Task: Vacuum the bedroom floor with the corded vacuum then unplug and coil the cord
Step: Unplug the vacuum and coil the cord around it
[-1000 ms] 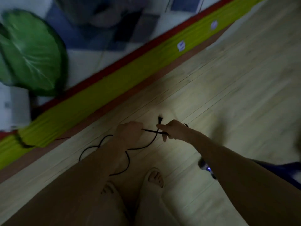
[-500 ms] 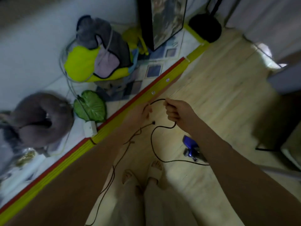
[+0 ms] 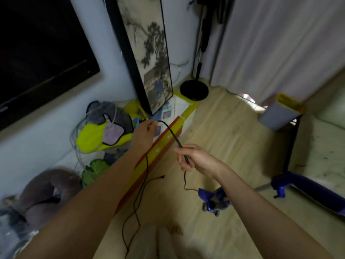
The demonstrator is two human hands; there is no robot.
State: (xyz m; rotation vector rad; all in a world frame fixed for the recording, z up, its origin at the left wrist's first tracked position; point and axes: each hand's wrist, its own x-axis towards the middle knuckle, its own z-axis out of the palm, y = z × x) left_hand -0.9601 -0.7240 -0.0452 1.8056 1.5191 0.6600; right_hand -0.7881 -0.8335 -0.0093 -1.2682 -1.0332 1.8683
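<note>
One black cord (image 3: pixel 171 134) runs diagonally from upper left to lower right between two hands, left hand (image 3: pixel 144 135) and right hand (image 3: pixel 197 158), both fingers pinching it.

Dim, bluish cast | bright patch under curtain (image 3: pixel 276 43) on floor (image 3: pixel 224 128) | soft shadows beside forearms | motion blur lower left and bottom edge | wide-angle bowing at edges | no glare
</note>
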